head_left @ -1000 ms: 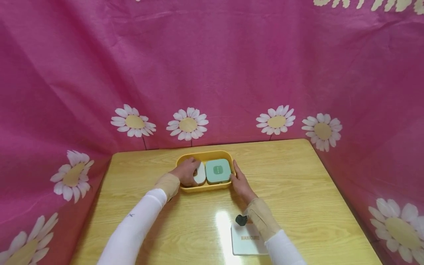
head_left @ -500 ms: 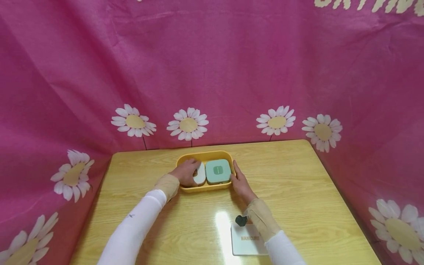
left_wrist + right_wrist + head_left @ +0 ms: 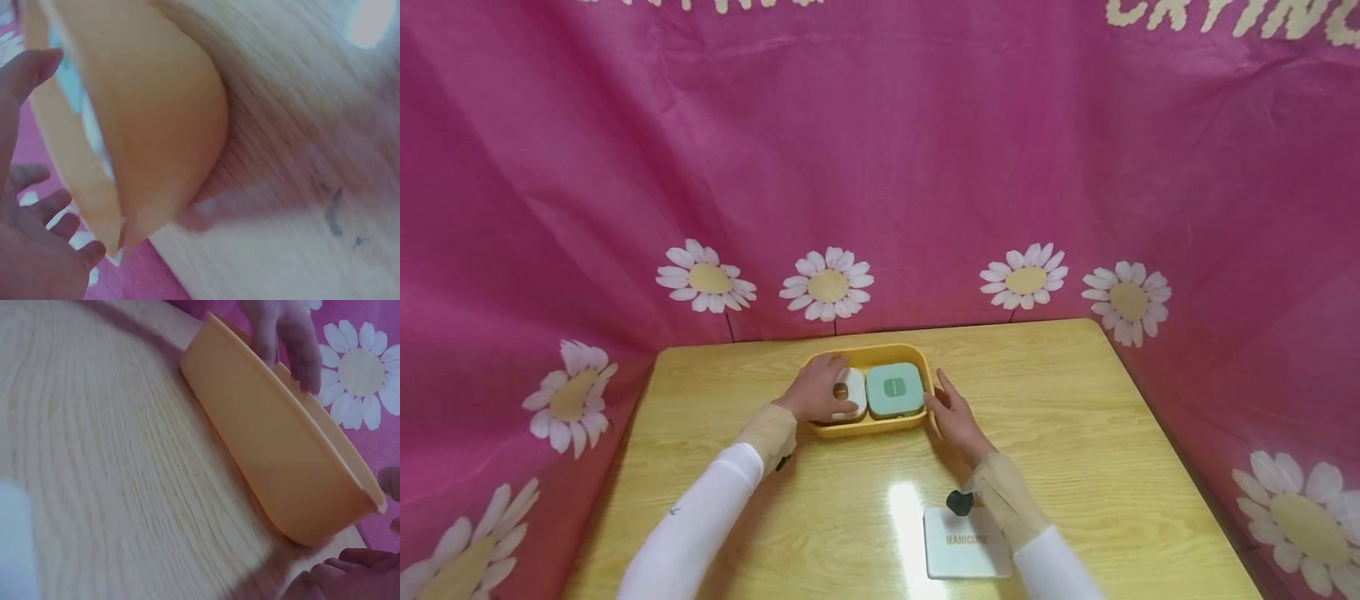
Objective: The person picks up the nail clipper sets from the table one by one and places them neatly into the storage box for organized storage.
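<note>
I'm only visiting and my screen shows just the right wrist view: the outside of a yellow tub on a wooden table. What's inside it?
Observer: The head view shows the yellow tub holds two cases side by side, a green case on the right and a white case on the left.
Visitor: Is anyone touching them?
Observer: The left hand lies over the white case, and the right hand is open beside the tub's right end.
Visitor: Anything else on the table?
Observer: A white box printed MANICURE lies near the front edge, by the right forearm.
</note>
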Motion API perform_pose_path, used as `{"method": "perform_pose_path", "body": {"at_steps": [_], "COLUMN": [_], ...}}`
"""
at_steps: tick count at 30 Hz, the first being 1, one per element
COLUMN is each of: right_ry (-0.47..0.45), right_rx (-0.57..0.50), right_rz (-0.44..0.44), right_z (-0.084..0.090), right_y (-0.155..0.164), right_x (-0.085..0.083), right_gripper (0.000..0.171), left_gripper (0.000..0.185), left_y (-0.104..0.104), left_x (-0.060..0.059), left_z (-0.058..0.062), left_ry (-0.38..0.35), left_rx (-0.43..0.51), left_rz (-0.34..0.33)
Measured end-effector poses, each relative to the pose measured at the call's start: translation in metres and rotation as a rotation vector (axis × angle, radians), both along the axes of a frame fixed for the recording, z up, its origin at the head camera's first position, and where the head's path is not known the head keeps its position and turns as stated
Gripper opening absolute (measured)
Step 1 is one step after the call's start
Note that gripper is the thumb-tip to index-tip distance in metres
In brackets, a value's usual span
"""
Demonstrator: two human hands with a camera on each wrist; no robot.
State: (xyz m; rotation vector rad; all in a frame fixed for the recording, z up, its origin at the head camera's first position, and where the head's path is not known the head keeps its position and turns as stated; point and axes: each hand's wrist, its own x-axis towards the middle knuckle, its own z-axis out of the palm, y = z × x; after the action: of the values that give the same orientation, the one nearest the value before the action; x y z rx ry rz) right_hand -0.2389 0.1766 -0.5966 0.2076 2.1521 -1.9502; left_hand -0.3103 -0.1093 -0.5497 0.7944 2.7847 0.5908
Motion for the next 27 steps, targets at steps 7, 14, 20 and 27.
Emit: {"method": "perform_pose_path", "body": {"at_steps": [7,14,20,27], "right_ry": [0.014,0.170,0.334,0.378], "right_rx": [0.157,0.428,0.595,0.654], "right_rz": [0.066,0.204,0.377,0.565], "right_z": [0.010,0.019,0.028,0.034], "right_y": [0.028,0.054,0.066,0.066], "right_x": [0.021,0.045,0.066,0.088], "right_gripper": [0.079,0.084,0.085,0.091], "left_gripper": [0.099,0.111,0.104,0.104], "left_y": [-0.010,-0.021,-0.023,-0.026], "left_x": [0.011,0.022,0.031,0.037], "left_z": [0.007,-0.002,-0.009,-0.019], "left_ry": [-0.037,-0.147,-0.261,-0.413], "left_rx": [0.203,0.369,0.549,0.811], "left_rz": [0.166,0.312,0.433,0.539]}}
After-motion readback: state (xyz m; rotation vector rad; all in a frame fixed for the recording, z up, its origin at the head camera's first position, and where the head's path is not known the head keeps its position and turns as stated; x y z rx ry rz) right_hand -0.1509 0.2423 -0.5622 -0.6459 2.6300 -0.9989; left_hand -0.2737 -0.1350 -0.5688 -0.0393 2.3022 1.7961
